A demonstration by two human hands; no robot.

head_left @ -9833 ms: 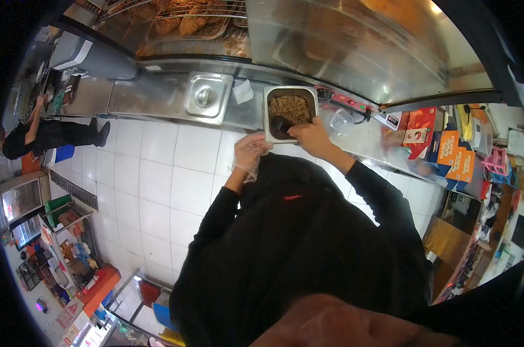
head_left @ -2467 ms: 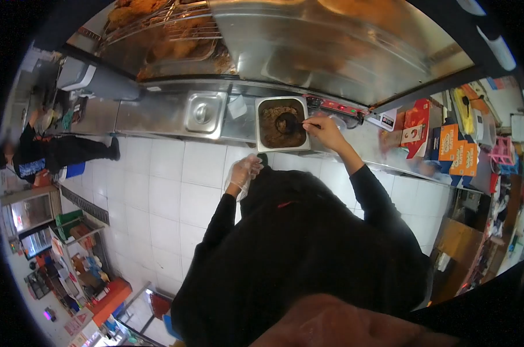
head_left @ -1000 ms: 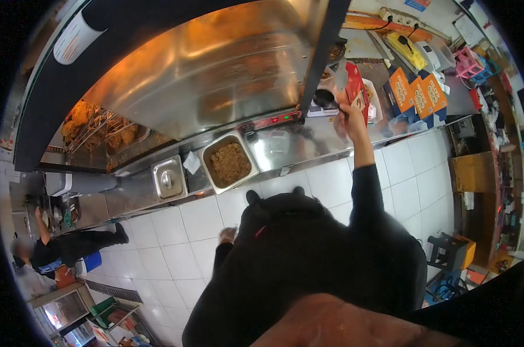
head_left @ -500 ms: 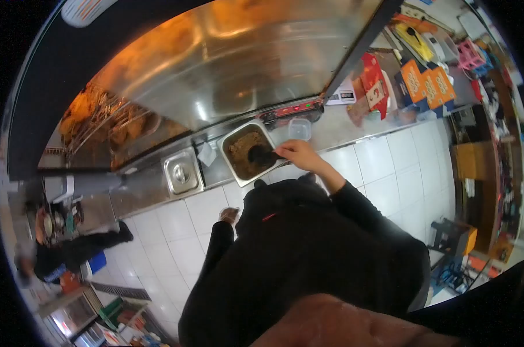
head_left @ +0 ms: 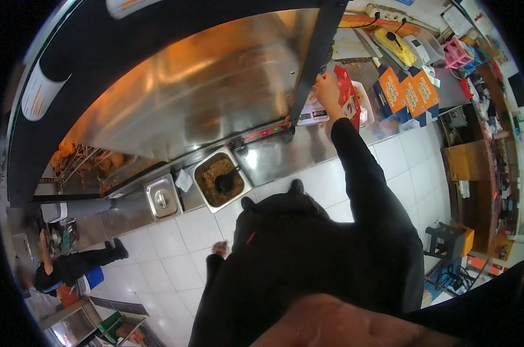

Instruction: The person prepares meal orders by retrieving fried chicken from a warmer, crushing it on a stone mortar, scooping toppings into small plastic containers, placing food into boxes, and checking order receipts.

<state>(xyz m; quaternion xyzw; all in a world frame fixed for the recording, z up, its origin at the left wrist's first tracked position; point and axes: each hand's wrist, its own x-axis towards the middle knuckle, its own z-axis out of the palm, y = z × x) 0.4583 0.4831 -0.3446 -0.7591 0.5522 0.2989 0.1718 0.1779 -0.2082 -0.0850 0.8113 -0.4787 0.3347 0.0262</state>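
My right hand (head_left: 328, 92) reaches over the counter, beside the dark post of the display cabinet. Its fingers are bent together above a white device with a dark panel (head_left: 319, 114); what they hold, if anything, I cannot make out. Right beside that hand stands a red box (head_left: 347, 92). Low at my left side is my left hand (head_left: 220, 248), small and blurred, its fingers unclear. A black ladle (head_left: 223, 183) leans in a steel pan (head_left: 198, 169) of brown, crumbly food (head_left: 217, 168), with no hand on it.
A lidded steel pan (head_left: 163, 198) sits left of the food pan. The heated display cabinet (head_left: 198, 92) rises behind the counter. Orange-and-blue boxes (head_left: 409, 92) stand farther right. Another person (head_left: 65, 266) works at the far left, near a blue bucket (head_left: 92, 279).
My right hand has let go of the ladle and moved right along the counter to the red box. The clear plastic tub no longer stands beside the food pan. My view has shifted right.
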